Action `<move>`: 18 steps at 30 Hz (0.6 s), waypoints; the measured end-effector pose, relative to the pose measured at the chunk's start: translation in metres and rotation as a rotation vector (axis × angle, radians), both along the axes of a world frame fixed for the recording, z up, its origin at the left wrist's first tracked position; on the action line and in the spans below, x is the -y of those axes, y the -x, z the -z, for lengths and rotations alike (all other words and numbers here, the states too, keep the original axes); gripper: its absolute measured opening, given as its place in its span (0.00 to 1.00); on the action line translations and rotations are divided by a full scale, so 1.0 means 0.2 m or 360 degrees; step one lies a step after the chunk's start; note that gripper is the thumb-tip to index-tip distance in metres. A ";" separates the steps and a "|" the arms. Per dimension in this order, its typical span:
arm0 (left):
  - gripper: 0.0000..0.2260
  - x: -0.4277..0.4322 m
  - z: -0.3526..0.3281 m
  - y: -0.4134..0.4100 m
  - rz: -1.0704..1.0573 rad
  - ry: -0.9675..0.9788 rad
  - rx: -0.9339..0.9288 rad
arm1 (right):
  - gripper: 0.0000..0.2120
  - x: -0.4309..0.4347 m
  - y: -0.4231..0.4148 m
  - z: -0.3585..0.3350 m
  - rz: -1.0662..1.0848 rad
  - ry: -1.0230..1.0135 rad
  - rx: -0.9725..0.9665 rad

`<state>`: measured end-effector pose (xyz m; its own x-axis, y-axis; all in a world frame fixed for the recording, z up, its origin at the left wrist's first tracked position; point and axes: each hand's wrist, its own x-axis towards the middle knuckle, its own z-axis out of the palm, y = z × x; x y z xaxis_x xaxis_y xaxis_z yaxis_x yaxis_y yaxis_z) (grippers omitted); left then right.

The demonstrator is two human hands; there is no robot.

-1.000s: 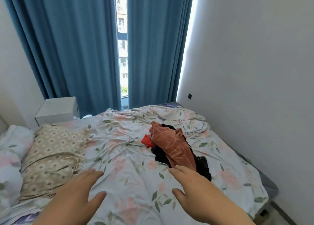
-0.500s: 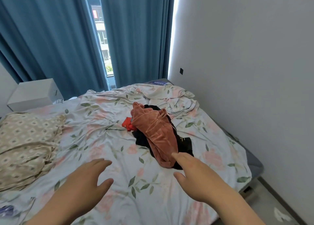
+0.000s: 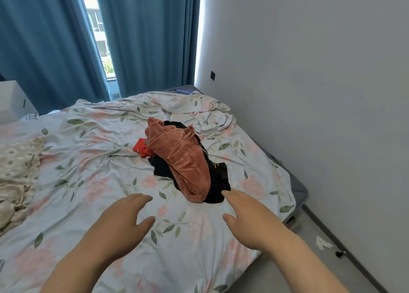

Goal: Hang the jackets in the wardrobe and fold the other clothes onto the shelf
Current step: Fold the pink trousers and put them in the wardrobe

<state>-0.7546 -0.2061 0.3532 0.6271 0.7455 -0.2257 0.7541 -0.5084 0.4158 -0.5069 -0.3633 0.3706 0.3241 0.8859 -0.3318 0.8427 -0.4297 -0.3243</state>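
Lying at frame centre on the bed [image 3: 93,160], 3 garments form a pile: rust garment [image 3: 183,160] over black garment [image 3: 218,177], red item [image 3: 141,149] at its left edge. Right hand [image 3: 247,215], lower right, fingers straight, spread, tips just beside the black garment. Left hand [image 3: 124,222], lower centre, likewise spread, holding nothing. Curtains [image 3: 150,38] upper left.

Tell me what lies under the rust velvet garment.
Under the rust garment spreads a black garment; a red cloth pokes out beside it. Anything deeper is covered.

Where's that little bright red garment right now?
In the head view, the red garment lies on the bed, tucked against the left edge of the rust velvet garment.
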 end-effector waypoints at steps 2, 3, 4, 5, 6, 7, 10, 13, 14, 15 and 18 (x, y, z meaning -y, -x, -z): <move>0.24 -0.03 0.05 -0.03 0.0010 0.0034 0.0001 | 0.27 -0.02 -0.01 0.03 0.0016 0.0005 -0.0009; 0.24 -0.04 0.07 -0.04 0.0011 0.0056 -0.0004 | 0.27 -0.02 -0.01 0.05 0.0018 0.0012 -0.0026; 0.24 -0.07 0.09 -0.06 0.0008 0.0075 -0.0007 | 0.27 -0.04 -0.02 0.07 0.0016 0.0013 -0.0054; 0.24 -0.09 0.11 -0.08 0.0007 0.0091 -0.0009 | 0.28 -0.05 -0.03 0.09 0.0019 0.0016 -0.0080; 0.24 -0.11 0.13 -0.11 0.0002 0.0108 -0.0005 | 0.28 -0.06 -0.05 0.11 0.0024 0.0029 -0.0102; 0.24 -0.13 0.15 -0.14 -0.0011 0.0134 -0.0001 | 0.28 -0.09 -0.07 0.13 0.0027 0.0049 -0.0122; 0.23 -0.22 0.21 -0.26 -0.0060 0.0228 0.0034 | 0.28 -0.19 -0.17 0.21 0.0021 0.0077 -0.0172; 0.23 -0.32 0.27 -0.43 -0.0117 0.0327 0.0073 | 0.27 -0.37 -0.32 0.30 0.0009 0.0033 -0.0208; 0.23 -0.37 0.31 -0.50 -0.0144 0.0352 0.0087 | 0.27 -0.45 -0.39 0.35 0.0003 0.0005 -0.0231; 0.23 -0.41 0.35 -0.57 -0.0173 0.0385 0.0099 | 0.28 -0.53 -0.45 0.40 0.0000 -0.0020 -0.0253; 0.22 -0.53 0.50 -0.75 -0.0309 0.0496 0.0130 | 0.29 -0.74 -0.62 0.63 -0.0010 -0.0053 -0.0335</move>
